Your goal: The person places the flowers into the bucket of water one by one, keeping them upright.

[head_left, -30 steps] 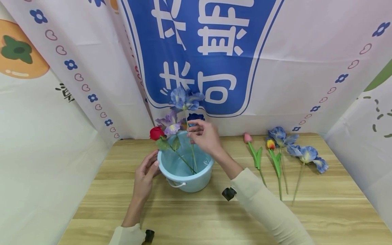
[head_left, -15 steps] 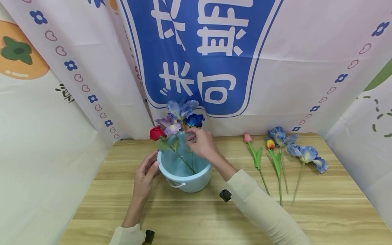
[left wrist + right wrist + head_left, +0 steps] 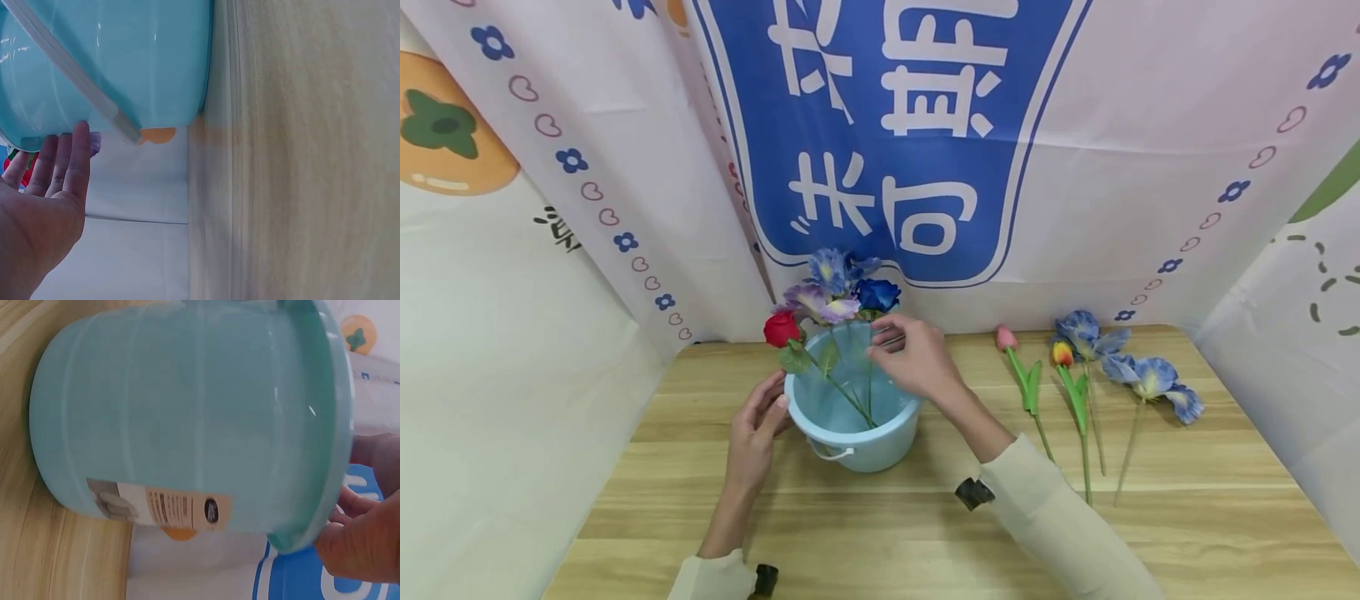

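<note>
My left hand (image 3: 758, 427) rests against the left side of a light blue bucket (image 3: 872, 454), thumb near the rim. In the left wrist view its fingers (image 3: 78, 159) lie straight along the outer wall. Inside the bucket stand a red rose (image 3: 782, 330), a purple iris (image 3: 816, 302), a blue iris (image 3: 833, 271) and a dark blue rose (image 3: 878, 294). My right hand (image 3: 919, 357) is over the far right rim, loosely bent, fingertips right beside a stem under the dark blue rose. The right wrist view shows that hand (image 3: 369, 534) partly behind the rim.
On the wooden table (image 3: 880, 550), to the right, lie a pink tulip (image 3: 1007, 338), an orange-yellow tulip (image 3: 1063, 354) and two blue irises, the nearer iris (image 3: 1153, 379) frontmost. A printed cloth (image 3: 1097, 208) hangs behind. The bucket's white handle (image 3: 831, 452) hangs at its front.
The blue iris, pinched in my right hand one second ago, has gone down into the bucket among the other flowers. My right hand has since shifted slightly right; the left has stayed put.
</note>
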Motion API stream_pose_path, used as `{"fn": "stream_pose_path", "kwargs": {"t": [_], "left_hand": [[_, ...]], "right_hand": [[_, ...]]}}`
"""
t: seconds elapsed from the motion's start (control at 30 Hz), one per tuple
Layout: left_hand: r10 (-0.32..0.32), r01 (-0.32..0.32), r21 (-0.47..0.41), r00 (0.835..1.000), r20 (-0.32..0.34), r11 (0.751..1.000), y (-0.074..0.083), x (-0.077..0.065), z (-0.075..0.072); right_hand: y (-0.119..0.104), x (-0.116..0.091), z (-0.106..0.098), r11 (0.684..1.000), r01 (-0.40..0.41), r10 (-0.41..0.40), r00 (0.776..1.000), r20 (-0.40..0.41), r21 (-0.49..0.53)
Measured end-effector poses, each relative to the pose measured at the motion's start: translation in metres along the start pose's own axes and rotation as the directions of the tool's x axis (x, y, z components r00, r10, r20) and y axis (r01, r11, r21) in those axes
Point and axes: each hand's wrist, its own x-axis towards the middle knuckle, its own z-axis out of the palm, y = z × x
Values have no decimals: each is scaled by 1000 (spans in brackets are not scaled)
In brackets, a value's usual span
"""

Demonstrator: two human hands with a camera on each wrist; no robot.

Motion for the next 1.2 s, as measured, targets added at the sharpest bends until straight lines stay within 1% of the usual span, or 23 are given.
{"fn": "stream_pose_path", "kwargs": {"t": [0.2,0.43,0.63,0.8,1.0,1.2], "left_hand": [[-5,6,10,1000,-2,1000,0,0,0],[-5,5,4,1000,2,1000,1,0,0],[4,-4,-17,1000,4,1000,1,0,0],[6,-6,-24,1000,3,1000,0,1,1],[11,-11,-32,1000,2,999,1,1,2],[13,-13,-22,1000,-3,1000,1,0,0]], "right_hand": [[9,-12,-22,997,12,-8,998,-55,77],[23,-27,-49,979,-51,71,993,-93,199],[41,-37,-69,970,-84,116,984,-133,226],[57,-49,-91,959,-112,157,975,-159,259],[79,-65,-120,953,-141,200,958,-205,268],[106,-79,-146,952,-179,241,938,-247,249]]}}
